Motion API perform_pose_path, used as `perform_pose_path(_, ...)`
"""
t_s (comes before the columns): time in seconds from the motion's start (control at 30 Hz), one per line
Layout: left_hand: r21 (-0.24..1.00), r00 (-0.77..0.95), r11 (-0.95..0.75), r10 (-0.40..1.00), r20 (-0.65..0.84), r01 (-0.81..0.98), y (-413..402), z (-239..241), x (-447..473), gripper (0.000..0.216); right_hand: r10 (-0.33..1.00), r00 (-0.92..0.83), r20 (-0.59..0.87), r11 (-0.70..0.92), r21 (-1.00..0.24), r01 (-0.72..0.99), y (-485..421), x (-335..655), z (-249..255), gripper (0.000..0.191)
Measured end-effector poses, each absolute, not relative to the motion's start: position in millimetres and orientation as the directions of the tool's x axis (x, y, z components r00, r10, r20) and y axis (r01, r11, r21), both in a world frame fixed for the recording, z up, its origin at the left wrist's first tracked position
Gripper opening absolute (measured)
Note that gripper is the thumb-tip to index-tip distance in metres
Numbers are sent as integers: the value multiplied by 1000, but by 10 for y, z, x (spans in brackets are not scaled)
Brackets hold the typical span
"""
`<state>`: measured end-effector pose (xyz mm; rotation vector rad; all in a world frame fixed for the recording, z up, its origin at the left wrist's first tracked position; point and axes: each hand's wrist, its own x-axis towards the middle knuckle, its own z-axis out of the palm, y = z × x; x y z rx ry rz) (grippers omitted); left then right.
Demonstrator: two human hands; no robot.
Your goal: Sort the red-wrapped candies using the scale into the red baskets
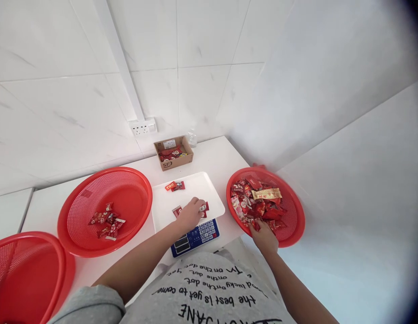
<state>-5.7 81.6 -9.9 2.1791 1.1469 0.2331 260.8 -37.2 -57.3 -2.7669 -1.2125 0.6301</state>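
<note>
My left hand (pixel 191 213): over the white, rounded-rectangular tray (pixel 212 191) of a scale with a blue keypad panel (pixel 205 231); fingers curled downward, whether gripping I cannot tell. Small red-and-white wrapped packet (pixel 206 207): at my left fingertips, partly covered. Red wrapped packet (pixel 176 210): on the tray, just left of that hand.

My right hand (pixel 265 237): reaching over the near rim of a round red plastic basket (pixel 299 213); fingertips touching the heap of shiny red wrapped packets (pixel 251 204) inside; grip hidden, cannot tell.
</note>
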Motion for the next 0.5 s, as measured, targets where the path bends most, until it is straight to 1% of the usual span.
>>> perform_pose_path(0.13,446,666,-554,734,-137,703,709,-144,-3,21,714,604,-354,-689,-204,696,-370,2600,-562,45)
perform_pose_path(0.2,410,672,-580,730,-123,705,704,-167,19,22,713,608,-349,-690,-199,696,-370,2594,-555,46)
perform_pose_path(0.3,431,663,-567,741,-104,702,734,-194,43,23,711,616,-339,-693,-191,695,-371,2587,-546,47)
perform_pose_path(0.5,557,612,-449,778,-140,699,766,-188,-10,23,704,617,-351,-700,-199,686,-368,2602,-552,48)
